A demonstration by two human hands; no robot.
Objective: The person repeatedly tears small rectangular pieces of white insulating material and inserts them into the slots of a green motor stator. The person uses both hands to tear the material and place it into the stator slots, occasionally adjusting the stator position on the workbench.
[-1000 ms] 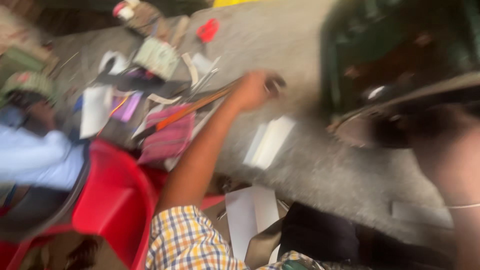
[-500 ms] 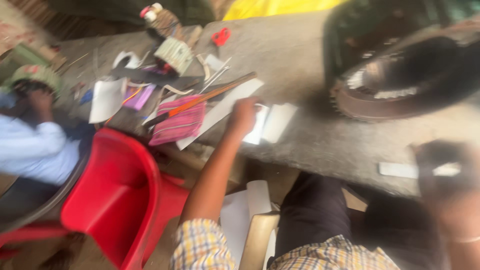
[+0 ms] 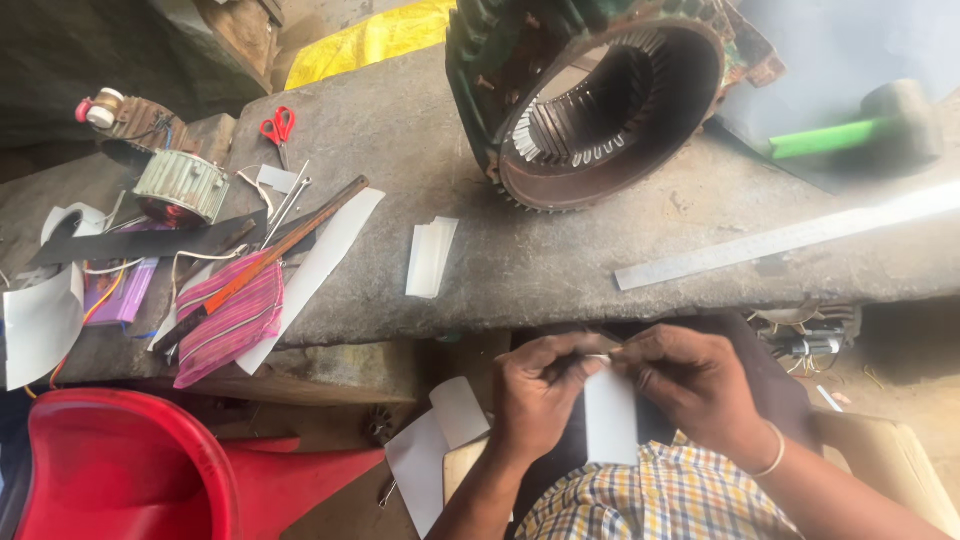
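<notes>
The grey stone bench [image 3: 560,250] carries a motor stator [image 3: 600,95], steel ruler [image 3: 790,238], folded paper [image 3: 431,257] and scissors [image 3: 277,127].

Matt white paper strip [image 3: 610,425], rough stone bench [image 3: 560,250]

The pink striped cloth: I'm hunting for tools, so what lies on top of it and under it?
A wooden-handled tool lies across the pink striped cloth; white paper sits beneath. Anything else underneath is hidden.

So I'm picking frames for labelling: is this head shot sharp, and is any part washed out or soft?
Head view: hands and white paper strip are sharp; the top right corner is hazy with glare, softening the green-handled hammer; the steel ruler shines bright; the left edge lies in shadow.
</notes>
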